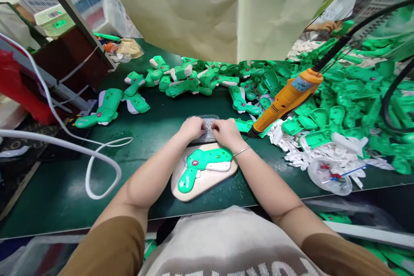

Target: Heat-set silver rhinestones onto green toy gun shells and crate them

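Observation:
A tray of small silvery screws (208, 131) sits on the green bench in front of me. My left hand (194, 128) reaches into its left side with the fingers closed and pressed together. From the right, my right hand (227, 131) dips into the same tray, its fingers pinched too. Whatever lies between the fingertips is too small to make out. Just below the tray, a green and white toy gun (207, 159) lies flat on a cream-coloured holding block (210, 185), untouched by either hand.
An orange electric screwdriver (287, 99) hangs tip-down just right of my right hand. Green shells (352, 95) and white parts (300, 146) are heaped at right. Toy guns (194, 77) line the back. A white cable (106, 168) loops at left. Another person's hand (326, 26) works behind.

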`<state>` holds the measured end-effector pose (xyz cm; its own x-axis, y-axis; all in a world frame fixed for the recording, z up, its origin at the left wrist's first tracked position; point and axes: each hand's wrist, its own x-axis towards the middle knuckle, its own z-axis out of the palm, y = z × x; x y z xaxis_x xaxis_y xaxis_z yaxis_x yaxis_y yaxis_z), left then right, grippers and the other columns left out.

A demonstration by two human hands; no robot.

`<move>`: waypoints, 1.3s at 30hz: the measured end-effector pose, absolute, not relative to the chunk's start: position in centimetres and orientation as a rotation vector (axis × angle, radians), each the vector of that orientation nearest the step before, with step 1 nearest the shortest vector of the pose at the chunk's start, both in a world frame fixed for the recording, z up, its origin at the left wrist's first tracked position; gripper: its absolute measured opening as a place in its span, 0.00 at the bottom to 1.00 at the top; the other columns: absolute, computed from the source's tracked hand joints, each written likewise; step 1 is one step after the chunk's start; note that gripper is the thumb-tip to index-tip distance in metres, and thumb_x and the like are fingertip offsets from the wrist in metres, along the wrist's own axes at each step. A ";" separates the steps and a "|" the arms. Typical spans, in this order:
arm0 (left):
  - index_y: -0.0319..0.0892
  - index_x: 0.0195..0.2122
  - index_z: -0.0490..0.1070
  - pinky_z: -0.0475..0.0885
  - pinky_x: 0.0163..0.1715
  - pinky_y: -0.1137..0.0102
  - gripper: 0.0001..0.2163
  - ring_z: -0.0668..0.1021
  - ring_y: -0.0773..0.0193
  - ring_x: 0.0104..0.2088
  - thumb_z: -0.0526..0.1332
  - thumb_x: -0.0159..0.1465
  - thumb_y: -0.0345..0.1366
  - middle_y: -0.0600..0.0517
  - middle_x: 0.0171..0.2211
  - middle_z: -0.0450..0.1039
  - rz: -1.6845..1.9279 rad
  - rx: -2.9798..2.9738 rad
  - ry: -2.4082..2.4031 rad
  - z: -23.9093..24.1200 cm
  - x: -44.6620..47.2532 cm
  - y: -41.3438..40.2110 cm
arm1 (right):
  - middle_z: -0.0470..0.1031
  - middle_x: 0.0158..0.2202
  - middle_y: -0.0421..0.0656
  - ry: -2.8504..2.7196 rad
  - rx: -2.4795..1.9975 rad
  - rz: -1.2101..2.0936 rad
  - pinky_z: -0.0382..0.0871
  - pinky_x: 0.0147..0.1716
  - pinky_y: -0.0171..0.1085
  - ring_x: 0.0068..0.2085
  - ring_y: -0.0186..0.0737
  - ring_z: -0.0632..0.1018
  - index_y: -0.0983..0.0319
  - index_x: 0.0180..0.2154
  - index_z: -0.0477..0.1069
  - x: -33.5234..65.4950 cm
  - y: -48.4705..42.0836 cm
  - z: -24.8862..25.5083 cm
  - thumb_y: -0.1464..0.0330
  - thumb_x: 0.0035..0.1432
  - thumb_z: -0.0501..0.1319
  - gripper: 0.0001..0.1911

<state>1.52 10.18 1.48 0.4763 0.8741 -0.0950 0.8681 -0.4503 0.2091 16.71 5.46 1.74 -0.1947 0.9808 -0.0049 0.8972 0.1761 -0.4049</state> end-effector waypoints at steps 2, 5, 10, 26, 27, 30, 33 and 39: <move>0.43 0.30 0.82 0.71 0.34 0.68 0.05 0.81 0.53 0.38 0.65 0.58 0.31 0.47 0.33 0.82 0.049 2.496 1.477 1.0 1.6 10.6 | 0.82 0.37 0.46 -2.197 -1.693 0.486 0.59 0.48 0.44 0.42 0.45 0.78 0.61 0.35 0.77 17.7 4.5 1.4 0.76 0.60 0.57 0.10; 0.44 0.31 0.83 0.71 0.37 0.68 0.09 0.81 0.55 0.40 0.61 0.60 0.31 0.48 0.35 0.83 0.114 2.502 1.452 0.7 1.1 10.3 | 0.81 0.36 0.44 -2.189 -1.432 0.501 0.61 0.48 0.44 0.42 0.44 0.78 0.60 0.34 0.76 19.6 1.8 1.1 0.74 0.61 0.61 0.06; 0.46 0.33 0.84 0.73 0.40 0.70 0.11 0.82 0.56 0.42 0.60 0.58 0.28 0.50 0.36 0.84 0.235 2.457 1.480 0.5 0.2 9.5 | 0.79 0.38 0.45 -2.245 -1.103 0.610 0.68 0.43 0.42 0.40 0.42 0.76 0.60 0.34 0.74 22.1 -3.8 0.6 0.74 0.62 0.61 0.05; 0.44 0.33 0.83 0.76 0.34 0.71 0.03 0.81 0.62 0.31 0.68 0.60 0.33 0.52 0.30 0.82 0.685 1.964 1.072 1.1 -2.1 -0.6 | 0.79 0.38 0.47 -2.256 -0.977 0.246 0.74 0.42 0.43 0.41 0.43 0.78 0.59 0.39 0.77 22.9 -5.5 -0.7 0.73 0.66 0.58 0.08; 0.44 0.32 0.82 0.76 0.36 0.71 0.03 0.81 0.63 0.32 0.68 0.61 0.33 0.51 0.30 0.81 0.683 2.019 1.004 0.7 -2.1 -1.0 | 0.79 0.37 0.46 -2.196 -0.981 0.270 0.74 0.41 0.43 0.41 0.42 0.78 0.59 0.38 0.76 22.9 -5.1 -0.6 0.73 0.66 0.58 0.08; 0.44 0.31 0.82 0.74 0.38 0.69 0.02 0.79 0.63 0.35 0.69 0.61 0.33 0.50 0.33 0.78 0.664 2.166 0.865 -0.3 -1.7 -1.2 | 0.79 0.38 0.47 -2.056 -1.037 0.316 0.74 0.42 0.42 0.41 0.42 0.78 0.59 0.38 0.76 22.4 -3.1 0.0 0.71 0.66 0.58 0.08; 0.47 0.32 0.83 0.73 0.39 0.68 0.04 0.77 0.63 0.36 0.69 0.60 0.31 0.51 0.35 0.74 0.581 2.172 0.897 -0.6 -1.2 -0.6 | 0.78 0.39 0.47 -2.064 -1.143 0.371 0.73 0.45 0.43 0.42 0.43 0.78 0.60 0.38 0.77 21.1 -0.3 0.9 0.70 0.65 0.57 0.09; 0.48 0.35 0.84 0.72 0.39 0.68 0.09 0.75 0.61 0.37 0.69 0.55 0.29 0.51 0.35 0.70 0.297 2.084 0.991 1.0 -1.1 0.5 | 0.80 0.44 0.53 -2.326 -1.664 0.436 0.67 0.49 0.45 0.49 0.50 0.77 0.63 0.40 0.79 16.2 5.7 2.2 0.72 0.62 0.59 0.10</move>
<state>-1.13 0.48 0.96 0.6668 0.7359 -0.1176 0.5503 -0.3798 0.7436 16.24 5.73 2.17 -0.3182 0.9476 0.0270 0.8735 0.3041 -0.3802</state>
